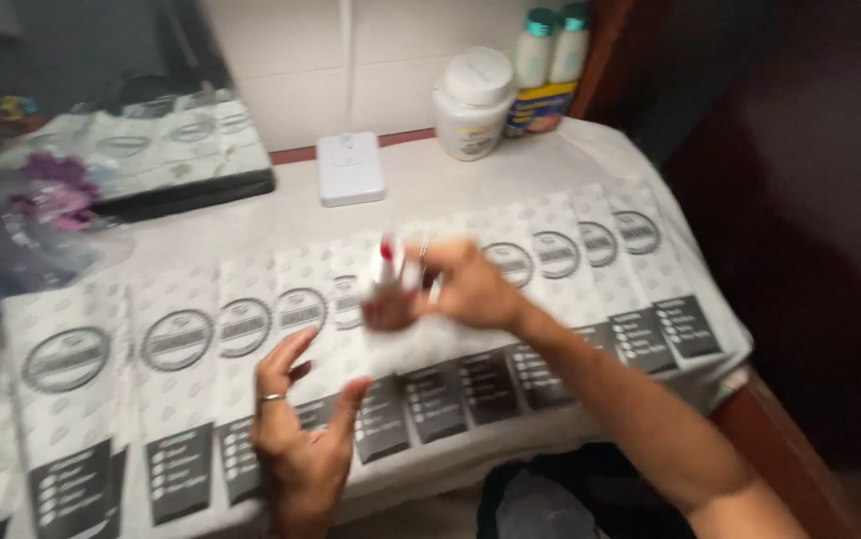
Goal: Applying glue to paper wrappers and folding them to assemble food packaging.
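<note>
My right hand (450, 289) is blurred by motion above the middle of the table, its fingers closed on a small white stick-like item with a red tip (387, 262). My left hand (296, 429) hovers lower down near the front edge, fingers spread, a ring on one finger, holding nothing. Under both hands lies a row of overlapping white paper bags (201, 339) with round dark emblems and dark printed panels.
A white flat box (351, 168) sits near the tiled wall. A white jar (472, 104) and a twin pack of bottles (548, 70) stand at the back right. A mirror (101, 110) leans at the back left. The table's right edge drops off beside dark wood.
</note>
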